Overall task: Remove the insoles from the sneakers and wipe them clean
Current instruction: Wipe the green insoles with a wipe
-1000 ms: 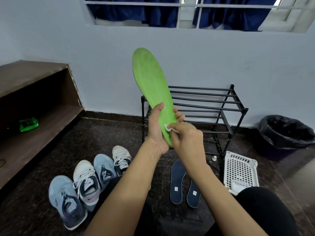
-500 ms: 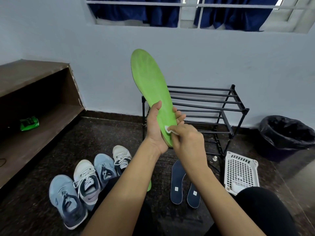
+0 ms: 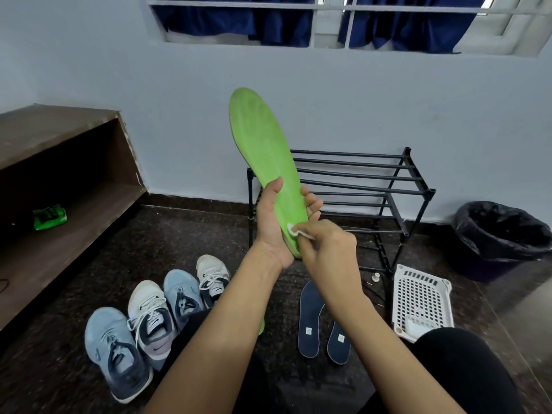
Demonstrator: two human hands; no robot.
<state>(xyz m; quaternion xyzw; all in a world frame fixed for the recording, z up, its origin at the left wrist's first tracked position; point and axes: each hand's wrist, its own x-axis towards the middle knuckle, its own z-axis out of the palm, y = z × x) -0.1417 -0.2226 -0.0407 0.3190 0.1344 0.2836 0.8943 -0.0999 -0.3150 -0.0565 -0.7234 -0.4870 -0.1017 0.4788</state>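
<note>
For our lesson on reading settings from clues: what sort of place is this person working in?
Probably a room in a home, by its shoe-storage corner: a black metal-bar shoe rack stands at the back, four blue-grey and white lace-up sneakers lie in a row, and dark blue curtains hang above.

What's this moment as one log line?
left hand: holds green insole, toe up | right hand: pinches white wipe on its heel end

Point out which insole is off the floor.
The green insole, gripped upright in the left hand; the right hand presses a white wipe to its heel. The two navy insoles lie on the floor.
</note>
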